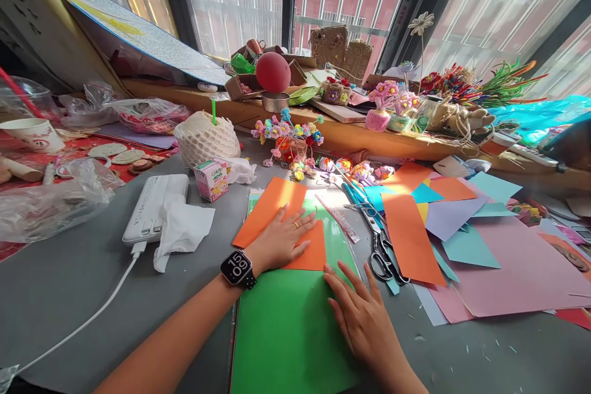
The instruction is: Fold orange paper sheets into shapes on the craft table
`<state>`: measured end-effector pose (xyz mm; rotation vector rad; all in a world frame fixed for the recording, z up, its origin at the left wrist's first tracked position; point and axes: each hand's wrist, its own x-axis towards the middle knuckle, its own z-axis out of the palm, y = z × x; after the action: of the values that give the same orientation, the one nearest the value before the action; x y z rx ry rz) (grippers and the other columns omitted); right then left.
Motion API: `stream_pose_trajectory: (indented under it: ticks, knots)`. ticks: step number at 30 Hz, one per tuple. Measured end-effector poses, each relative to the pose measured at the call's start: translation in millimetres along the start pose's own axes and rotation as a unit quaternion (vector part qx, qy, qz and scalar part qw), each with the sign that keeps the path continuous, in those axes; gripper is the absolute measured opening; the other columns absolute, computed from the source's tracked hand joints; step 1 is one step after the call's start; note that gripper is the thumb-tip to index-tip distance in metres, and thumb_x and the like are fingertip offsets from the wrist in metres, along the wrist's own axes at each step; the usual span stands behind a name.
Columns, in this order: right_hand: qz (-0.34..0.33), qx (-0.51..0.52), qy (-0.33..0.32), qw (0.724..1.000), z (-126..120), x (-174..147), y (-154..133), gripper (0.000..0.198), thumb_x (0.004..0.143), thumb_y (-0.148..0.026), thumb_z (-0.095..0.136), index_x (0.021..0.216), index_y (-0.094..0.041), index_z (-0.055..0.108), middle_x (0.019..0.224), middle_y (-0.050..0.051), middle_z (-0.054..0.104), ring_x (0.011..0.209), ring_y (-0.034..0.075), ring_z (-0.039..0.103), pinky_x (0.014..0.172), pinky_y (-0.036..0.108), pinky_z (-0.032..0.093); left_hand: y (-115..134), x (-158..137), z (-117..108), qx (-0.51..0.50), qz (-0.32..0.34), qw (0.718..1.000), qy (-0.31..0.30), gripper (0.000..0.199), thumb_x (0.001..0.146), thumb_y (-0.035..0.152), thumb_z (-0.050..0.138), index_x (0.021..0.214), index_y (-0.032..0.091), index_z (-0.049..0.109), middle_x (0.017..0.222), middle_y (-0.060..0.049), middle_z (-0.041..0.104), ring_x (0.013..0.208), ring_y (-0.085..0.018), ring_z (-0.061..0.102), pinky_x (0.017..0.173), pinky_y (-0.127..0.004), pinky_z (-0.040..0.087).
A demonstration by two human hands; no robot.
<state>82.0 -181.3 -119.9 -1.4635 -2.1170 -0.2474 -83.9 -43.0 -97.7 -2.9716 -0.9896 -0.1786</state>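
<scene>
My left hand (281,237), with a watch (237,268) on the wrist, lies flat with fingers spread on orange paper (271,202). A second orange piece (314,246) shows under and beside its fingers; whether the two are joined I cannot tell. Both lie on a glossy green sheet (281,332). My right hand (362,314) rests on the green sheet, fingers stretched out, its index fingertip at the lower right corner of the orange paper. A ruler (338,219) lies past the orange paper, and black-handled scissors (381,252) lie to the right.
Cut orange (410,240), blue and purple papers lie on a large pink sheet (512,271) at the right. On the left are a white power bank (154,209) with a cable, a tissue (182,231) and a small pink box (211,181). Behind stand a coconut (207,141) and craft flowers (290,138).
</scene>
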Motion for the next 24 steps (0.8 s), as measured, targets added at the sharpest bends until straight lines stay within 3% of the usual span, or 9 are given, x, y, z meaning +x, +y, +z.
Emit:
stream_pose_trajectory:
  ticks: [6,13,19,24]
  knots:
    - [0.012,-0.012,-0.029,0.999,-0.2,7.3,1.0,0.034,0.087,-0.027,0.034,0.118,-0.018,0.043,0.114,0.001,0.058,0.119,0.02,0.037,0.103,0.042,0.013,0.4,-0.2,0.6,-0.003,-0.005,1.0,0.009,0.046,0.087,0.041,0.022,0.131,0.028,0.025,0.136,0.005,0.029,0.126,-0.02,0.023,0.103,-0.042,0.004]
    - [0.044,-0.026,-0.053,0.997,20.1,36.7,13.6,0.038,0.088,-0.035,0.03,0.118,-0.015,0.044,0.117,0.006,0.055,0.119,0.024,0.038,0.099,0.048,0.018,0.6,-1.0,2.4,-0.005,-0.001,1.0,0.021,0.045,0.088,0.041,0.021,0.131,0.029,0.025,0.136,0.006,0.03,0.126,-0.02,0.022,0.103,-0.043,0.003]
    - [0.122,-0.031,-0.063,0.99,30.3,94.2,52.1,0.024,0.085,-0.027,0.039,0.098,-0.014,0.055,0.097,0.011,0.064,0.099,0.024,0.053,0.081,0.037,0.04,-0.8,-0.5,4.0,0.0,0.01,0.999,0.034,0.046,0.088,0.041,0.021,0.131,0.028,0.024,0.135,0.005,0.032,0.126,-0.021,0.022,0.103,-0.044,0.001]
    - [0.165,-0.028,-0.087,0.982,42.6,127.8,71.6,0.013,0.079,-0.015,0.047,0.086,-0.014,0.059,0.086,0.011,0.064,0.083,0.022,0.056,0.069,0.03,0.041,-0.6,-0.5,4.2,0.006,0.01,0.999,0.038,0.045,0.088,0.04,0.02,0.131,0.028,0.024,0.136,0.004,0.032,0.127,-0.02,0.021,0.104,-0.043,0.003]
